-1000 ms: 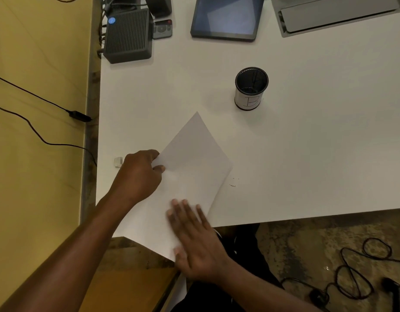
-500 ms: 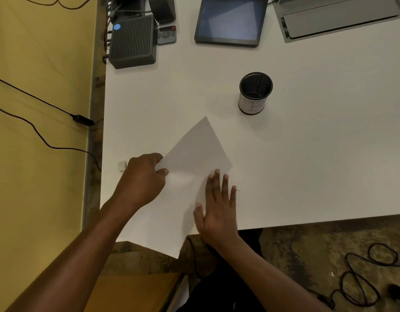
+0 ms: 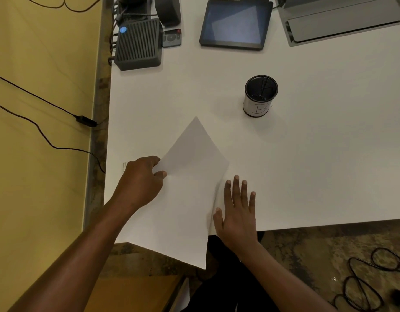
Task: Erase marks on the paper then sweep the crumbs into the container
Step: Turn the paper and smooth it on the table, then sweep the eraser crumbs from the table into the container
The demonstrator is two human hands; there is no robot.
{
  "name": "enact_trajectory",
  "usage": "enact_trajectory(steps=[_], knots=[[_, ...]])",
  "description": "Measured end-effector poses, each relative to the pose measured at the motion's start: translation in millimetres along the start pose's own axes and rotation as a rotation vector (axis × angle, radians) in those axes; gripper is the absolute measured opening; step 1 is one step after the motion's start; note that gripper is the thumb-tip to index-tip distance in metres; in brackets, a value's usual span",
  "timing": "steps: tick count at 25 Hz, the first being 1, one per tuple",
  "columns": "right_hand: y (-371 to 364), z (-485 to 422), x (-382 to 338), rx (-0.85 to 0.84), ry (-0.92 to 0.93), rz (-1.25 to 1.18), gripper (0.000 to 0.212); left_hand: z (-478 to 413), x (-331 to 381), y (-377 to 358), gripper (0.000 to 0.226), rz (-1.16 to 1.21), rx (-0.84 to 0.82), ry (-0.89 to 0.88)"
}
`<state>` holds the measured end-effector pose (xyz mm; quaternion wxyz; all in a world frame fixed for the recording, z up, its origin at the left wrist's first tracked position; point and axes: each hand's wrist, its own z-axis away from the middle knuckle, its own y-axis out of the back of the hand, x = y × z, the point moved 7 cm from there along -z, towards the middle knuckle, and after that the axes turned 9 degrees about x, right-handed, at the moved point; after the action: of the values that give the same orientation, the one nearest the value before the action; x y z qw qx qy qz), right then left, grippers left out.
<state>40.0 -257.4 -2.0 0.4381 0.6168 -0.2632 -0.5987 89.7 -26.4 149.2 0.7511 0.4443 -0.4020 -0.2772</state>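
A white sheet of paper (image 3: 190, 190) lies turned like a diamond on the white table (image 3: 307, 154), its near corner hanging over the front edge. My left hand (image 3: 141, 179) pinches the paper's left corner. My right hand (image 3: 238, 210) lies flat with fingers spread on the table, just beside the paper's right edge. A black mesh cup (image 3: 259, 95) with a white label stands upright farther back and to the right. A small white eraser (image 3: 125, 165) peeks out behind my left hand. No crumbs can be made out.
At the table's far side sit a dark ribbed box (image 3: 139, 45), a small remote (image 3: 172, 38), a tablet (image 3: 235, 24) and a grey laptop (image 3: 343, 19). Cables run over the yellow floor (image 3: 36, 109) at left and the floor at lower right.
My right hand has slid from the paper's near part to the right, off the sheet and onto the table. The left hand keeps its hold on the paper's corner.
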Motion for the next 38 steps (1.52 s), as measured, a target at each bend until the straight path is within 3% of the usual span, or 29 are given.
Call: enact_trajectory(steps=[4, 9, 15, 20, 23, 26, 28, 35, 38], knots=[[9.1, 3.4, -10.1, 0.011, 0.096, -0.007, 0.077, -12.6, -33.4, -7.8, 0.035, 0.105, 0.017, 0.082], [20.0, 17.2, 9.0, 0.017, 0.076, 0.006, 0.072, -43.9, -91.7, -38.0, 0.059, 0.316, 0.042, 0.349], [32.1, 33.7, 37.7, 0.012, 0.076, 0.047, 0.069, -80.9, -133.0, -68.4, 0.054, 0.406, 0.125, 0.455], [32.3, 34.8, 44.5, -0.002, 0.088, 0.089, 0.070, -86.1, -127.1, -66.6, 0.057, 0.219, 0.255, 0.314], [29.8, 32.2, 40.1, -0.017, 0.087, 0.103, 0.070, -68.7, -108.1, -71.3, 0.068, -0.047, 0.344, 0.068], [24.7, 28.6, 33.1, -0.041, 0.098, 0.106, 0.069, -49.6, -94.9, -118.2, 0.087, -0.150, 0.158, -0.131], [19.6, 26.9, 30.2, -0.074, 0.103, 0.118, 0.070, -41.0, -98.3, -147.5, 0.096, -0.195, 0.047, -0.154], [27.5, 16.7, 24.3, -0.184, 0.088, 0.140, 0.077, -39.6, -110.3, -149.3, 0.097, -0.191, 0.087, -0.066], [49.1, -10.7, 24.5, -0.131, 0.094, 0.140, 0.080, -38.8, -116.5, -147.3, 0.097, -0.214, 0.093, -0.051]])
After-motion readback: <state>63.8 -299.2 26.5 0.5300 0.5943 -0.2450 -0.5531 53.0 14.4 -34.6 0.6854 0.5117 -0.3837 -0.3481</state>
